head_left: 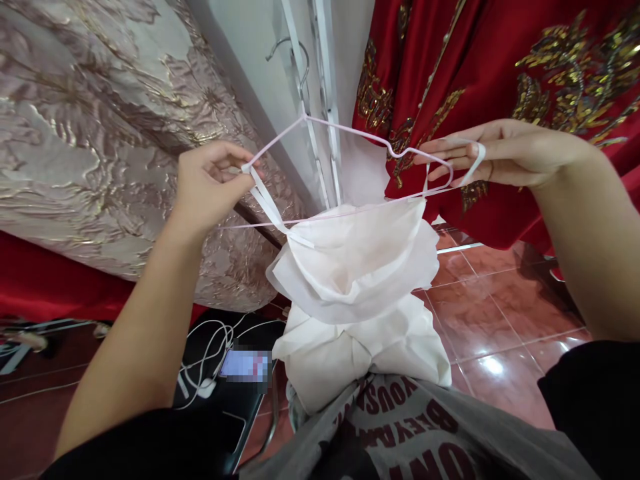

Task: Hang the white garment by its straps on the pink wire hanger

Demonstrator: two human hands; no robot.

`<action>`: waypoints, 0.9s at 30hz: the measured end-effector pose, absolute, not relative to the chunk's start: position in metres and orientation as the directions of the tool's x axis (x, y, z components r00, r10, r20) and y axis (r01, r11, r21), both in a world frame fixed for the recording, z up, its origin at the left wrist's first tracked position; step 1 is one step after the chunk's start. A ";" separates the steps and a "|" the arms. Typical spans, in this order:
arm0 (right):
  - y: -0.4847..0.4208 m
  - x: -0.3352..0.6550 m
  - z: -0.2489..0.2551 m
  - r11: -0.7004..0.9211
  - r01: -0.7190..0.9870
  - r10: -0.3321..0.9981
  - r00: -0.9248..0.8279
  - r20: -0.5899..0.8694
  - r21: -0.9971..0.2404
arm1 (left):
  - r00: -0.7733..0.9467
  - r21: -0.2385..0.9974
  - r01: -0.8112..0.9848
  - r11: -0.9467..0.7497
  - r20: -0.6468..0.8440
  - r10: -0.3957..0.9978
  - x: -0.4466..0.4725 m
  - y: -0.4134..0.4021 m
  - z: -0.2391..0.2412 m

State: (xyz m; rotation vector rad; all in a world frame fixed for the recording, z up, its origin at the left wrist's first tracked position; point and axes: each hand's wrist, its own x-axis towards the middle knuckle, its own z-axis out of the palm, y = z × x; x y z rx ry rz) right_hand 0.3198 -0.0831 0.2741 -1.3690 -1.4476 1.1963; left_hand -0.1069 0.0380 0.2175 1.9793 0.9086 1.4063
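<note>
I see L hand [207, 187] pinching white garment's [360, 267] strap [269, 208] at pink hanger [345, 128], & R hand [510, 157] w/ fingers extended through other strap [481, 158], its hanger grip unclear.

The place looked like a dress shop or a garment workroom; which of the two could not be told. Long red fabric [480, 60] with gold sequin motifs hung on one side, and a pale, textured floral fabric [100, 127] with a metallic sheen draped down the other. Between them stood slim white metal posts [326, 87], apparently a rack, with a pink hanger [345, 129] and a white garment [360, 300] in front. Glossy reddish tiles [493, 300] covered the floor. A phone [243, 365] and white cables [209, 327] suggested everyday use.
</note>
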 end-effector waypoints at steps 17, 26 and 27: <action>-0.025 0.270 0.209 0.338 0.819 0.890 -0.117 0.442 -0.464 | 0.252 0.662 0.446 -0.603 0.553 0.794 -0.128 0.049 0.182; -0.050 0.270 0.172 0.504 0.831 0.710 -0.244 0.660 -0.236 | -0.262 0.878 0.476 -0.042 0.187 0.947 -0.171 0.033 0.060; -0.047 0.268 0.171 0.514 0.829 0.701 -0.259 0.664 -0.220 | -0.207 0.875 0.482 0.039 0.071 0.976 -0.172 0.029 0.041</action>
